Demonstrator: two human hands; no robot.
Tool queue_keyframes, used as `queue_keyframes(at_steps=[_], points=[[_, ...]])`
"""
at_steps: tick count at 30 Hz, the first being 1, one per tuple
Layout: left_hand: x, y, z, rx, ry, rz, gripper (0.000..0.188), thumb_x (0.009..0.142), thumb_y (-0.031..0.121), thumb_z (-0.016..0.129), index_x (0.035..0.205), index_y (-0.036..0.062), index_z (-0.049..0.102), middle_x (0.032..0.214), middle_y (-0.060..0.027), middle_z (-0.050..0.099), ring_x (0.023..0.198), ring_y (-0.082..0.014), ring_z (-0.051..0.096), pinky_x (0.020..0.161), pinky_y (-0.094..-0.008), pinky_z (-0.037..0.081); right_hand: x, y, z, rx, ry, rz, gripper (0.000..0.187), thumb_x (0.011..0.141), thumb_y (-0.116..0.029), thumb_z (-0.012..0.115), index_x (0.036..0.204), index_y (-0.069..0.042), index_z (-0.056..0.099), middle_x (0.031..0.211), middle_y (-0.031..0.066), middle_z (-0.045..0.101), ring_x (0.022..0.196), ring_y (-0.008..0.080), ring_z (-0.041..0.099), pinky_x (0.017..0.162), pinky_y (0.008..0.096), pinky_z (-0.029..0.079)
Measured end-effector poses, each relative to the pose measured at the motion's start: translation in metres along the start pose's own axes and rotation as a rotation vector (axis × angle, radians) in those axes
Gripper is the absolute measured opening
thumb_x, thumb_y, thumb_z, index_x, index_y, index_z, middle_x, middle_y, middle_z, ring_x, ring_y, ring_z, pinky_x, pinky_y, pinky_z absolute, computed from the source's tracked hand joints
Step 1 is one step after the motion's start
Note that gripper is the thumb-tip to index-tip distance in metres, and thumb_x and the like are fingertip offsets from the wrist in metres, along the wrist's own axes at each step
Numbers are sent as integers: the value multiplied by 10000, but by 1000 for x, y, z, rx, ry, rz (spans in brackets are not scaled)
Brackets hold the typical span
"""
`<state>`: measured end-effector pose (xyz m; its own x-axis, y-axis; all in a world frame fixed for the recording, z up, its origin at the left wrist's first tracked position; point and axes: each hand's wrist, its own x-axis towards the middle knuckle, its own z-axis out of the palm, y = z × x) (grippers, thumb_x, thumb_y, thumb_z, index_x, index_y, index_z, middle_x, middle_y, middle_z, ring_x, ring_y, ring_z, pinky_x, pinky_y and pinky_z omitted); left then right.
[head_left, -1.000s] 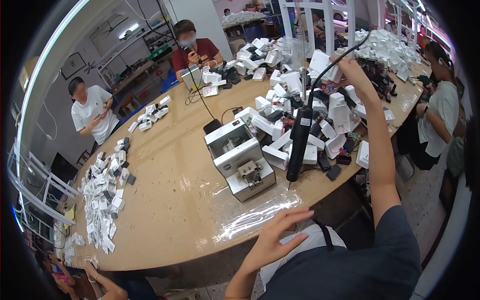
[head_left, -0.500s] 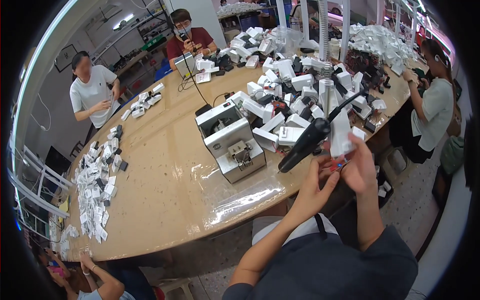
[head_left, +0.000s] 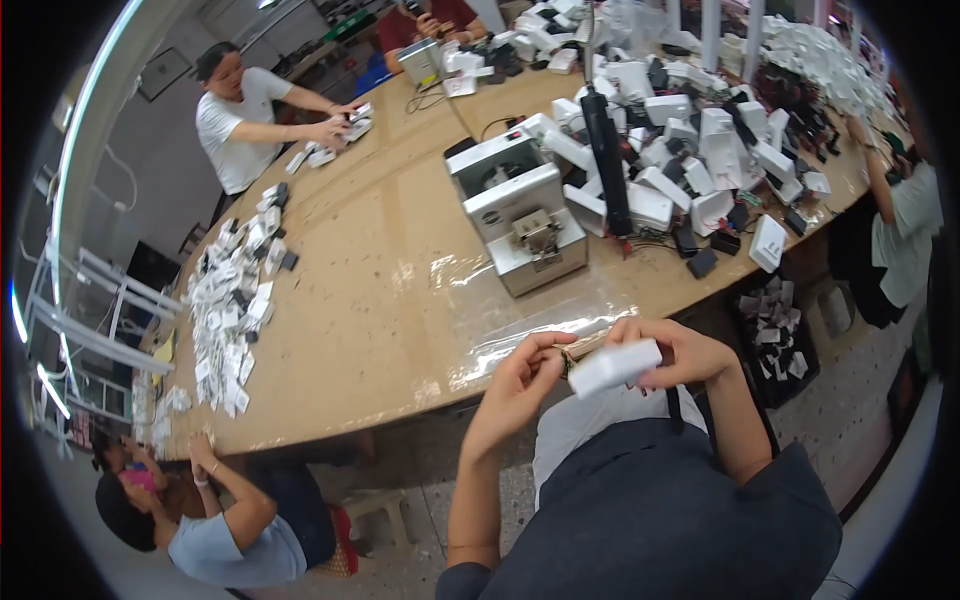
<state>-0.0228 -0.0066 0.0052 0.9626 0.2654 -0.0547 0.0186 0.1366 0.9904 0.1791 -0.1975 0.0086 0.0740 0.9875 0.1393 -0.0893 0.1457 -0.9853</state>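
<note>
Just off the table's front edge, my right hand (head_left: 685, 355) grips a white plastic casing (head_left: 615, 367), blurred by motion. My left hand (head_left: 522, 385) is beside the casing's left end. Its thumb and forefinger pinch a small dark, thin piece (head_left: 567, 362), too blurred to name. Beyond my hands, a black electric screwdriver (head_left: 606, 165) hangs nearly upright in front of the heap of white casings (head_left: 665, 205). A boxy metal machine (head_left: 525, 220) with a small clamp-like block on its front stands on the table to the left of the screwdriver.
On the table's (head_left: 370, 300) left lies a long pile of small white and black parts (head_left: 230, 310). Across the table, a person in white (head_left: 245, 120) handles white pieces. A dark bin (head_left: 775, 330) with white scraps stands on the floor at right. Other people sit around the table.
The screwdriver, tilted close above my hands before, now hangs upright farther off. My hands have come back toward my body, the right one with the white casing. The person across now reaches onto the white pieces.
</note>
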Motion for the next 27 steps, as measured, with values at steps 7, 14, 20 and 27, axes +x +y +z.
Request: queue_keyframes(at_steps=[7, 14, 20, 27], points=[[-17, 36, -46, 382, -98, -55, 455, 920, 7, 701, 1348, 49, 552, 1127, -58, 671, 1040, -108, 620, 864, -277, 510, 32, -14, 41, -942, -78, -145, 269, 749, -132, 857, 954, -100, 685, 1178, 105, 551, 1017, 298, 597, 862, 395, 503], [-5, 27, -37, 631, 129, 73, 382, 818, -22, 770, 1176, 36, 651, 1051, -131, 715, 899, -197, 703, 773, -319, 551, 33, 29, 86, -993, 354, -50, 389, 704, -207, 874, 1004, -69, 669, 969, 95, 547, 838, 289, 618, 740, 400, 504], [-2, 19, -24, 1015, 242, 224, 304, 834, 35, 772, 1119, 41, 666, 970, -125, 672, 792, -270, 715, 683, -352, 553, 38, 25, 89, -1052, 267, -15, 483, 690, -241, 869, 1097, -55, 687, 1002, 126, 539, 983, 306, 587, 842, 410, 477], [-7, 25, -30, 793, 224, 147, 324, 809, 41, 806, 1112, 53, 694, 984, -88, 662, 604, -137, 552, 596, -289, 481, 61, 18, 49, -1099, 30, -286, 565, 727, -356, 871, 1168, -48, 699, 1250, 157, 536, 1124, 327, 556, 970, 393, 471]])
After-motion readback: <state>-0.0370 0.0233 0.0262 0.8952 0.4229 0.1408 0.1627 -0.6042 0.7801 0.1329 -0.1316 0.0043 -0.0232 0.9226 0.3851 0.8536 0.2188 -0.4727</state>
